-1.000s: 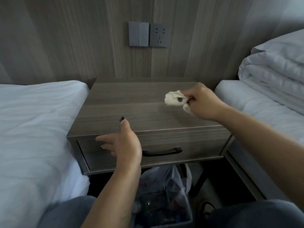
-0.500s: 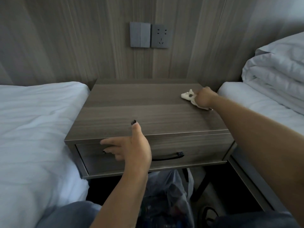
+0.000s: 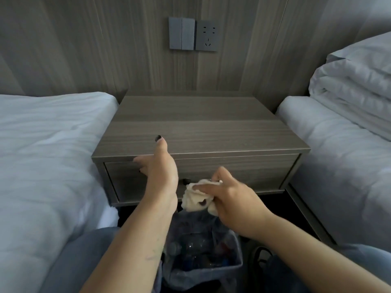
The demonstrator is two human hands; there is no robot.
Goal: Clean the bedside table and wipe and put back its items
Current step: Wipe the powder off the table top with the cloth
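Table (image 3: 201,132) sits between two beds, its top bare; no items on it anywhere in view. Surface looks dull and even, no visible marks or crumbs, though the light is dim and fine dust could not be told.

Right hand (image 3: 230,199) is closed around a crumpled pale cloth (image 3: 196,199), held in front of the drawer (image 3: 254,172), off the top. Cloth hangs directly above a lined bin (image 3: 203,256) on the floor, which holds bottles and other rubbish.

Left hand (image 3: 160,170) is spread loose, gripping nothing: thumb lies over the table's front edge, fingers rest against the drawer face, left of the handle.

Judgement on progress: the top appears cleared and probably wiped. The drawer front is likely the surface in hand, or else the cloth is about to be shaken or dropped into the bin; cannot say which. Left to do: the items themselves. None are visible on the beds or floor, so wiping and returning them seems wholly outstanding.
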